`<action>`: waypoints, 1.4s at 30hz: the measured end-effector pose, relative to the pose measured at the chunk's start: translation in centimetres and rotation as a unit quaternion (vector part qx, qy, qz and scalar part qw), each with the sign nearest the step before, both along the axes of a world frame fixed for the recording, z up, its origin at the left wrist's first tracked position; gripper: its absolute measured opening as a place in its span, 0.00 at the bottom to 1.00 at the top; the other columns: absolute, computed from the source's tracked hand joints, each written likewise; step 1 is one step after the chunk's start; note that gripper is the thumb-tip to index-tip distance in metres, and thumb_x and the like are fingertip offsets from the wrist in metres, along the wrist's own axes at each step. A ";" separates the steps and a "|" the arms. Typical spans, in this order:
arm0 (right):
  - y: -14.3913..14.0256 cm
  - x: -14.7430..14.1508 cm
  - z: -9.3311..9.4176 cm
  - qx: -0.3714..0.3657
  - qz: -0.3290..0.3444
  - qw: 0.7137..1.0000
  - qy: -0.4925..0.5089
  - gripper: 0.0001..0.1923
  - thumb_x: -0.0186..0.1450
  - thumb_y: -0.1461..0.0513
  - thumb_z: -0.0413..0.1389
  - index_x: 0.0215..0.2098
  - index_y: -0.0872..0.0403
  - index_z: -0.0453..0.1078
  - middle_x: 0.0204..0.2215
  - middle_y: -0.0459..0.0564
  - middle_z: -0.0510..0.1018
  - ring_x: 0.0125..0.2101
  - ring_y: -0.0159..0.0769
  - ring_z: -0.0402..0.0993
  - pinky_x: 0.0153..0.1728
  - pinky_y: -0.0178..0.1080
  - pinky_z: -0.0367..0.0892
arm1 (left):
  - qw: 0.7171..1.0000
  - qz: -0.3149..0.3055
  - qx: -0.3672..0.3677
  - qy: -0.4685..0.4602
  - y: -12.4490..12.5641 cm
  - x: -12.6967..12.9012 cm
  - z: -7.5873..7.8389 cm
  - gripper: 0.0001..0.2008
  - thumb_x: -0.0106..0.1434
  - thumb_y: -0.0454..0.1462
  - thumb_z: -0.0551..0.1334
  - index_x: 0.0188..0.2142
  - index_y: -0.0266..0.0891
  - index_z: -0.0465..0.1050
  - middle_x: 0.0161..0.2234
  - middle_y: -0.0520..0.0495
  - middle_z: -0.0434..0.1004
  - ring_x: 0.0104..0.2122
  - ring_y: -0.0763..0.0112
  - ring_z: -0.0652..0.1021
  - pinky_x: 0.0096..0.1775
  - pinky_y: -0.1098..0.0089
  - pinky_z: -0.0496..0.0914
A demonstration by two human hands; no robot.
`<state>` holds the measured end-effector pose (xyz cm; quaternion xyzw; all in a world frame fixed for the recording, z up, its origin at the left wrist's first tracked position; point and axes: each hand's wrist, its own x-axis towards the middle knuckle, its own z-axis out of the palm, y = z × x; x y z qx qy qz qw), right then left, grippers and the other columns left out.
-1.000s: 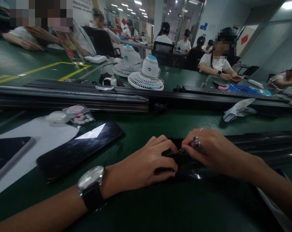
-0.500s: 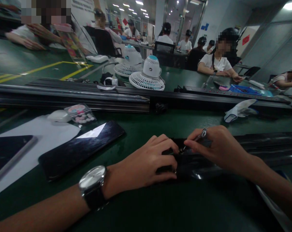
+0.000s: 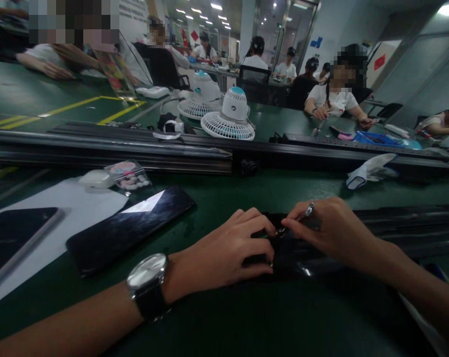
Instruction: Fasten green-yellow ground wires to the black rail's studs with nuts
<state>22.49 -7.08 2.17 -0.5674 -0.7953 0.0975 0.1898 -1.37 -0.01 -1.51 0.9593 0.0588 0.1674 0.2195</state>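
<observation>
My left hand [image 3: 227,250], with a watch [image 3: 148,275] on its wrist, is bent over the end of a long black bar [image 3: 302,265]. Its thumb and fingers grip the bar's end, and their tips are partly lost in the dark. My right hand [image 3: 330,230] pinches a slim metal tool [image 3: 309,209] with a rounded silver end; its exact kind is unclear. The tool's tip meets a small brass-coloured bit [image 3: 280,232] close to my left fingertips.
Left lie a dark phone-like slab [image 3: 131,230], white paper [image 3: 71,203], another dark device [image 3: 16,238] and a clear packet [image 3: 130,176]. Long dark rails [image 3: 108,153] cross the table, with a white fan [image 3: 229,116] behind. A white glove [image 3: 371,171] lies right. Several people sit beyond.
The whole view has shifted slightly. My hands stay at the bar's end in nearly the same pose, the right one still pinching the tool. A co-worker at the right has moved a hand.
</observation>
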 end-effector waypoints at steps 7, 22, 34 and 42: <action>-0.1 1.1 1.2 -0.008 0.071 0.997 -0.021 0.09 0.73 0.61 0.54 0.40 0.50 0.78 0.36 0.47 0.84 0.37 0.37 0.80 0.40 0.38 0.68 | 1.000 -0.001 -0.008 -0.006 0.0 0.0 0.2 0.03 0.68 0.38 0.66 0.41 0.44 0.77 0.52 0.46 0.73 0.51 0.62 0.71 0.52 0.61 0.65; 0.0 -0.3 0.1 -0.005 -0.011 0.999 0.051 0.10 0.70 0.60 0.58 0.33 0.52 0.79 0.25 0.43 0.83 0.23 0.32 0.77 0.27 0.36 0.64 | 1.000 -0.003 -0.013 -0.001 0.1 0.0 -0.1 0.05 0.68 0.39 0.67 0.42 0.44 0.77 0.51 0.47 0.73 0.51 0.62 0.71 0.52 0.60 0.64; -0.3 1.6 1.5 0.013 0.147 0.989 -0.031 0.08 0.74 0.61 0.53 0.44 0.52 0.75 0.35 0.46 0.81 0.36 0.36 0.74 0.39 0.40 0.63 | 0.999 -0.019 -0.022 0.024 0.4 -0.3 0.2 0.06 0.69 0.36 0.65 0.45 0.47 0.78 0.55 0.47 0.70 0.54 0.61 0.70 0.53 0.59 0.63; -0.4 0.4 1.1 0.014 -0.015 0.997 0.079 0.09 0.71 0.63 0.57 0.34 0.51 0.77 0.24 0.38 0.81 0.23 0.27 0.76 0.26 0.33 0.63 | 1.000 -0.005 -0.024 0.018 0.2 -0.2 0.1 0.10 0.69 0.39 0.66 0.49 0.47 0.76 0.54 0.47 0.71 0.53 0.61 0.71 0.52 0.60 0.64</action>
